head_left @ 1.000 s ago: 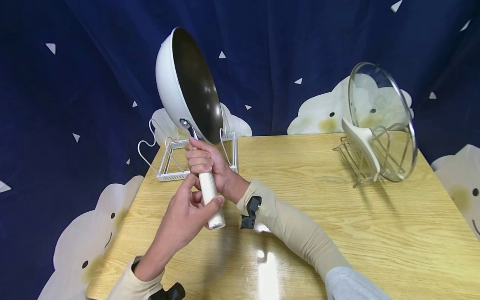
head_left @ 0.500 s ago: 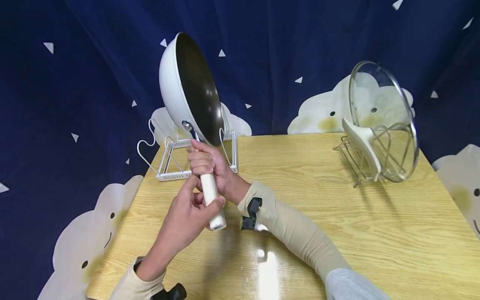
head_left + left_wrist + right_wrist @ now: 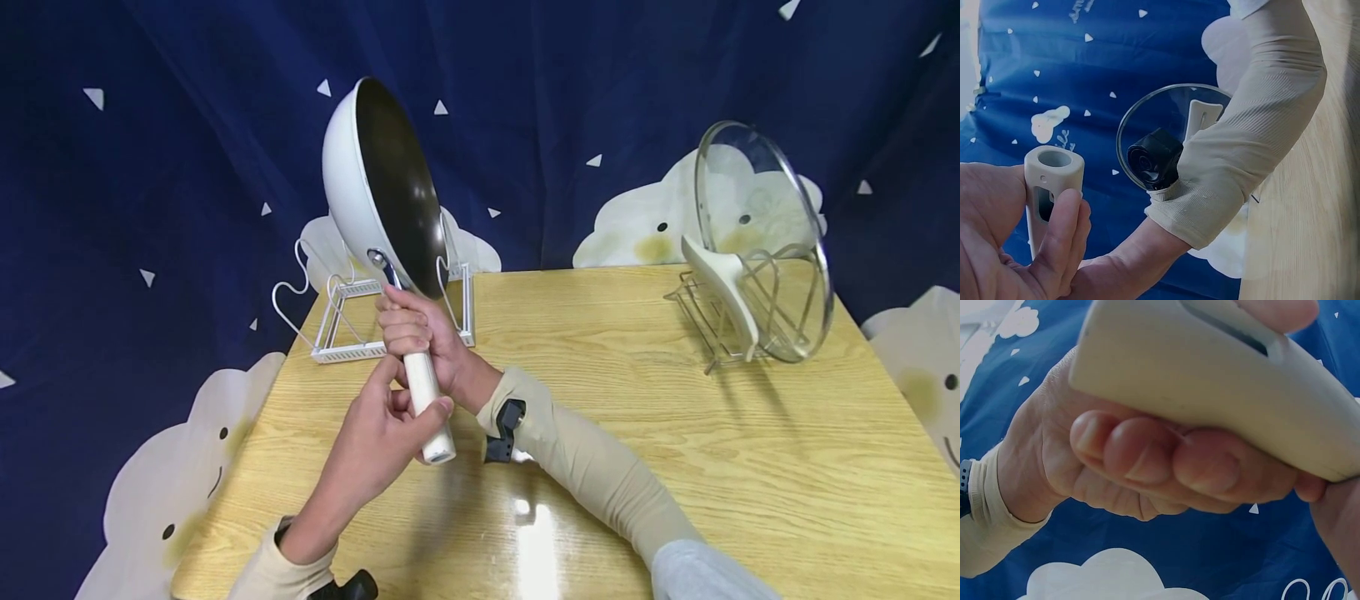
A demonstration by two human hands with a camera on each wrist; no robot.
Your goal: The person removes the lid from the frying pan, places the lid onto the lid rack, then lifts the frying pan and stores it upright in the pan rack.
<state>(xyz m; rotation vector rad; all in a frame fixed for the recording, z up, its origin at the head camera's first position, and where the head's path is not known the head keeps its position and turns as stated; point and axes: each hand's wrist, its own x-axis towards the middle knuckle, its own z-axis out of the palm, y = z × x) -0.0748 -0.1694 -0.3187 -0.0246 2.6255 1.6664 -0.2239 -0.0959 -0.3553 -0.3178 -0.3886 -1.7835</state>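
A white frying pan with a dark inside stands tilted up on edge above the table's back left. My right hand grips the upper part of its cream handle, just below the pan's bowl. My left hand holds the handle's lower end, thumb along one side. In the left wrist view the hollow handle end sits between my left thumb and palm. In the right wrist view the left hand's fingers curl under the handle.
A white wire rack stands just behind the pan on the wooden table. At the back right a metal wire rack holds a glass lid on edge. A dark blue curtain hangs behind.
The pan has sunk a little and shifted slightly right, toward the white rack. Both hands keep their hold on the handle.
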